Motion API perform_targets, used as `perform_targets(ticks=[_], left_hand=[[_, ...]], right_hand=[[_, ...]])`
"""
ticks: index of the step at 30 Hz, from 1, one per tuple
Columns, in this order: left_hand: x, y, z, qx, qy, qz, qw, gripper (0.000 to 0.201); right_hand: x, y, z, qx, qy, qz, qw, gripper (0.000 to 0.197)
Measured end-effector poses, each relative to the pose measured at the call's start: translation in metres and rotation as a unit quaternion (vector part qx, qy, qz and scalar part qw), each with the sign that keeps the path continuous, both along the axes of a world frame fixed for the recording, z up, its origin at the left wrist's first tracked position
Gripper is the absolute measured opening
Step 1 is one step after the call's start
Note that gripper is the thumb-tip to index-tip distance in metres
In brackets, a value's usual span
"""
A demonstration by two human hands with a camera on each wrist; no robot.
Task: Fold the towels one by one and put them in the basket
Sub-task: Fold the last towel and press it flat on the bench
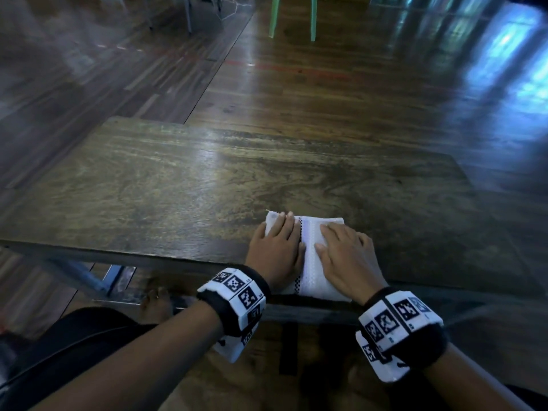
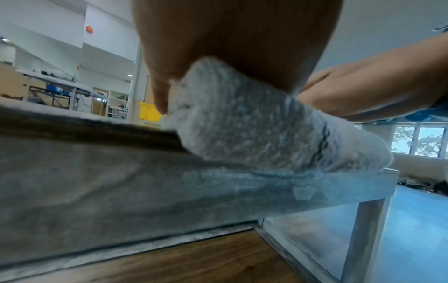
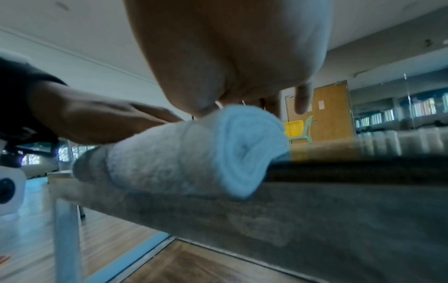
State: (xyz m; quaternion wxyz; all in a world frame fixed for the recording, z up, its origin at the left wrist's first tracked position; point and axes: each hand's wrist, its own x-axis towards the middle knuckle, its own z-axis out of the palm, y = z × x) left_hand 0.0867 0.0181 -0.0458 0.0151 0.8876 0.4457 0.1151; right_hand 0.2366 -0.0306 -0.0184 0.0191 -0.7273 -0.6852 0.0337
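Note:
A white towel [image 1: 311, 247] with a dotted black stripe lies folded into a narrow pad at the near edge of the wooden table [image 1: 178, 188]. My left hand [image 1: 278, 247] lies flat on its left half, fingers straight and reaching the far left corner. My right hand [image 1: 344, 256] presses flat on its right half. From the left wrist view the towel [image 2: 254, 124] bulges thick over the table edge under my palm. The right wrist view shows the towel's [image 3: 194, 153] folded layers curling at its end. A yellow basket [image 3: 293, 128] stands far off on a green chair.
The yellow basket [image 2: 150, 112] also shows small in the left wrist view, beyond the table. Green chair legs [image 1: 293, 19] stand on the wooden floor past the table's far edge. My bare foot [image 1: 155, 301] rests under the table's near edge.

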Motion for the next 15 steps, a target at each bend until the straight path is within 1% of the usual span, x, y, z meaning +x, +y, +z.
perform_targets(ticks=[3,5,6,8,9,15], left_hand=[[0.004,0.005,-0.001,-0.036,-0.016,0.009,0.999,0.061],[0.008,0.013,0.000,-0.078,0.004,0.006,0.997,0.069],[0.010,0.019,0.001,-0.098,0.016,0.008,0.995,0.066],[0.013,0.028,0.001,-0.111,0.023,0.017,0.993,0.056],[0.015,0.032,0.001,-0.115,0.024,0.021,0.993,0.055],[0.017,0.045,-0.006,-0.143,0.020,0.035,0.989,0.056]], right_hand=[[0.002,0.005,-0.003,-0.026,0.054,-0.015,0.998,0.051],[0.005,0.015,-0.005,-0.038,0.077,-0.028,0.996,0.052],[0.006,0.020,-0.006,-0.041,0.087,-0.035,0.995,0.052],[0.008,0.028,-0.008,-0.046,0.101,-0.044,0.993,0.053],[0.008,0.031,-0.010,-0.047,0.103,-0.047,0.992,0.053],[0.015,0.035,-0.021,-0.038,0.092,-0.041,0.994,0.056]])
